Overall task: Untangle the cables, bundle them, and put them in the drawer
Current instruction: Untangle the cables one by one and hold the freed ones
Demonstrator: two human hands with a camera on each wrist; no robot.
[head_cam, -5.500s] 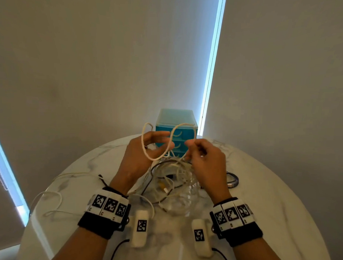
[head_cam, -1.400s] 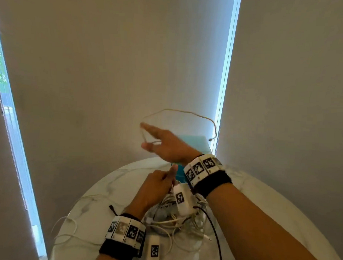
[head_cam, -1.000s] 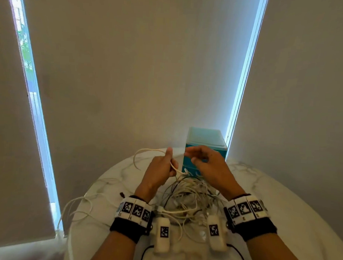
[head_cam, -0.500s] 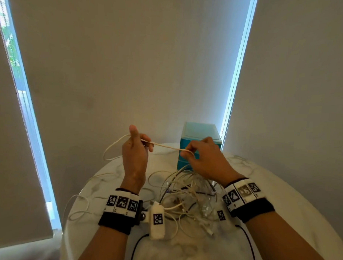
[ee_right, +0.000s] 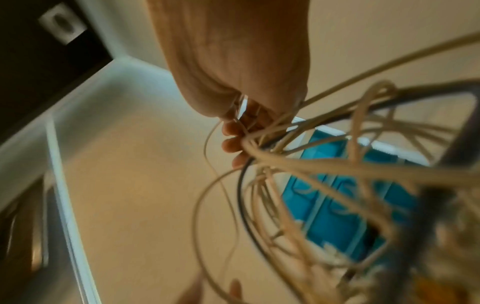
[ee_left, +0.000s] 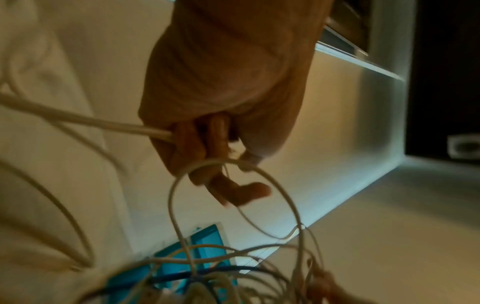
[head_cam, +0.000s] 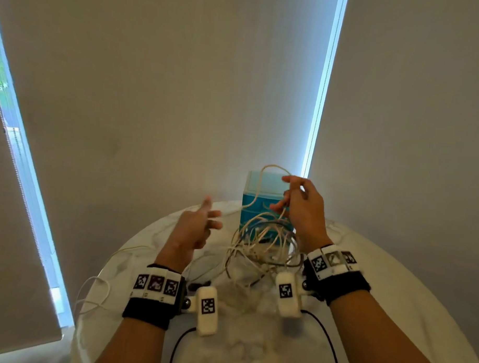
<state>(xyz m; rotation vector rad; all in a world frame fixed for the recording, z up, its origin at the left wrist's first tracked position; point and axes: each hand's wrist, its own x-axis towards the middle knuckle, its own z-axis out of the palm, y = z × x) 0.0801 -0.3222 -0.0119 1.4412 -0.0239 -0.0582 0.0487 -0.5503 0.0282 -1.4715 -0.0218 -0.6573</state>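
A tangle of white, cream and dark cables (head_cam: pixel 263 242) hangs above the round marble table (head_cam: pixel 392 295), in front of the teal drawer unit (head_cam: pixel 268 186). My right hand (head_cam: pixel 294 202) is raised before the unit and grips several strands of the tangle (ee_right: pixel 337 185), with one cream loop arching over its fingers. My left hand (head_cam: pixel 204 223) is lower and to the left. In the left wrist view its curled fingers (ee_left: pixel 207 144) hold a white cable (ee_left: pixel 78 119) that runs off to the left, with another loop lying across them. The unit's drawers (ee_right: pixel 337 205) look closed.
A loose white cable (head_cam: pixel 93 293) curls off the table's left edge. A small dark plug (head_cam: pixel 199 284) lies near my left wrist. Grey blinds and bright window strips stand close behind the table. Bare marble shows on the right and near sides.
The strand stretched between both hands is gone. My right hand has risen in front of the drawer unit, lifting the tangle with it. My left hand has dropped and moved right.
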